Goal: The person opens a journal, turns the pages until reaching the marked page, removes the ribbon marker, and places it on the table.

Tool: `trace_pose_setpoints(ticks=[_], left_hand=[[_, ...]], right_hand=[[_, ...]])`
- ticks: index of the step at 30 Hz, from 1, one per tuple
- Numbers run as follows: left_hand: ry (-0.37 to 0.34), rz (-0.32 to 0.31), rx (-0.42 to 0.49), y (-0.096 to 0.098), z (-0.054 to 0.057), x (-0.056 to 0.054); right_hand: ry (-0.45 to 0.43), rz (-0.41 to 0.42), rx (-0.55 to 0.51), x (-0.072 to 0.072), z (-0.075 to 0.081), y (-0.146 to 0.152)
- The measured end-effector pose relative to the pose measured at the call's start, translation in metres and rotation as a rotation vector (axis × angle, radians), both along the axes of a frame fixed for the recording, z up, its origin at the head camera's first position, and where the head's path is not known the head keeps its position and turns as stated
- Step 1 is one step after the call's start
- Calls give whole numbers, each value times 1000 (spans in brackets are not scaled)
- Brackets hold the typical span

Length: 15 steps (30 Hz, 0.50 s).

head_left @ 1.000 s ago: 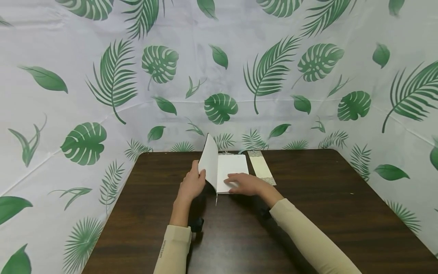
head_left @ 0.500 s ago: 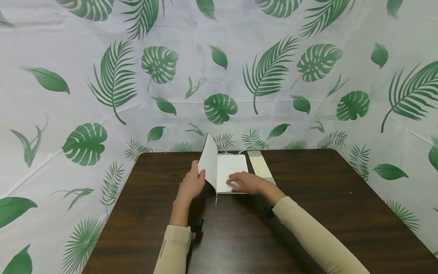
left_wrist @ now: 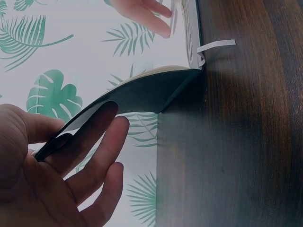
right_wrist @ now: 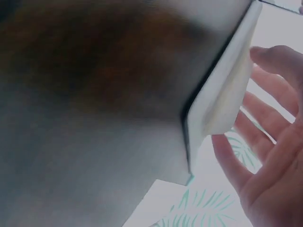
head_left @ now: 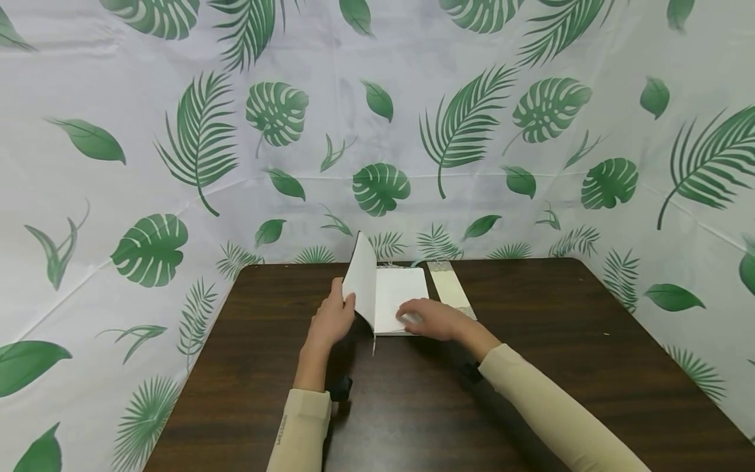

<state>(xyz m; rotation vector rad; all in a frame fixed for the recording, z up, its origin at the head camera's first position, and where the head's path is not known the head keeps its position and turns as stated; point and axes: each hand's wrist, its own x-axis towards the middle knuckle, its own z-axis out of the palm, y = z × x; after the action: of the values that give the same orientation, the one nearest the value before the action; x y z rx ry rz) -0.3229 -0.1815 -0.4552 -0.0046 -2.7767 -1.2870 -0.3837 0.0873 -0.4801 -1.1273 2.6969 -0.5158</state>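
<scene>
A dark-covered notebook [head_left: 394,287] lies open near the far edge of the table, blank or faintly lined pages showing. Its left cover and leaves stand raised, and my left hand [head_left: 331,320] pinches their outer edge. In the left wrist view the thumb [left_wrist: 45,128] lies on one side, fingers loosely spread behind the dark cover [left_wrist: 142,94]. My right hand [head_left: 436,319] rests its fingertips by the right page's lower outer corner. The right wrist view shows those fingers [right_wrist: 265,113] extended and spread beside slightly lifted page edges [right_wrist: 225,94]. A white ribbon marker [head_left: 374,345] hangs from the spine.
To the notebook's right lies a cream strip [head_left: 449,288] with patterned ends, partly behind the right hand. The dark wooden table [head_left: 389,419] runs back to a leaf-printed cloth [head_left: 318,196] close behind the notebook. A tiny light speck [head_left: 606,334] lies far right.
My right hand has slid a little to the right across the page toward its outer edge, its fingers bending slightly. The left hand keeps holding the raised cover in the same place.
</scene>
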Motion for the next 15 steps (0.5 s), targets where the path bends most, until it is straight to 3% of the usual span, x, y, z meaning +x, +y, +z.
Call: trace_pose_setpoints(ticks=[9, 15], left_hand=[[-13, -7, 13, -1, 1, 0], [-34, -20, 14, -2, 0, -1]], right_hand=[[134, -51, 73, -1, -6, 3], [158, -139, -95, -5, -6, 8]])
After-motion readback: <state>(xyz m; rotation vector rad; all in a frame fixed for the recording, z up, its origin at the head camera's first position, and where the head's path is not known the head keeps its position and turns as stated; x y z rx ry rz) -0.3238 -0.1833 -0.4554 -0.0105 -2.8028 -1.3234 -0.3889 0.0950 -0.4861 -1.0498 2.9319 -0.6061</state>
